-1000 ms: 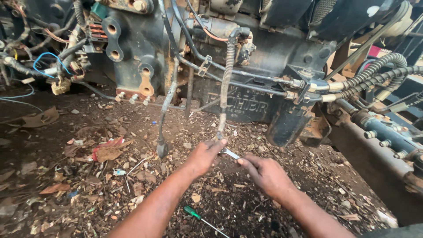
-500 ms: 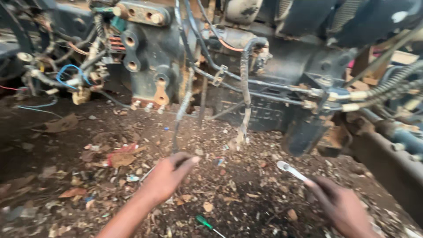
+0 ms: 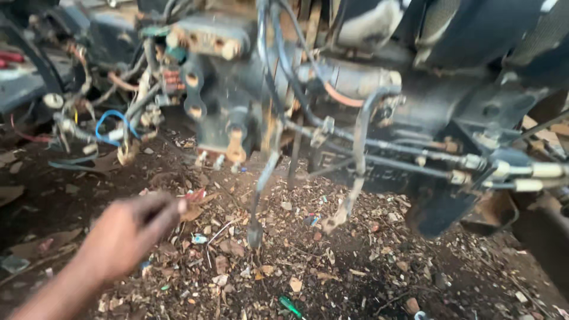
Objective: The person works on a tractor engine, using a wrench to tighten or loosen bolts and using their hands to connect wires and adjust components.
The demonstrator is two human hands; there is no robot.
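The person's left hand point(image 3: 127, 234) hangs low over the littered ground point(image 3: 367, 284), blurred with motion, the fingers point(image 3: 163, 207) stretched forward and loosely spread, with nothing in them that I can make out. The right hand is out of the picture altogether. Judging from this, the hand is between grips, reaching across the ground toward the hanging parts under the machine.

Nearest the fingertips lies a crumpled red scrap point(image 3: 195, 195) among dry leaves, wood chips and bits of plastic, all matted into dark oily soil. Just beyond hangs a thin grey metal rod point(image 3: 261, 184) that ends in a flattened tip touching the dirt, and beside it a second bent rod point(image 3: 349, 184) with a pale, knuckle-like end. Either one looks within reach; taking hold would call for the fingers to curl round a slim, greasy shaft, so a firm pinch rather than a flat palm.

Above stands the engine block point(image 3: 225, 112), black and grimy, with round ports in its cast face and a rust-orange tab below. A loop of blue wire point(image 3: 109, 121) curls at the left among frayed cables, and hard steel pipes point(image 3: 415, 154) with brass-coloured fittings run to the right. A green-handled screwdriver point(image 3: 290, 306) lies at the bottom edge, well apart from the hand
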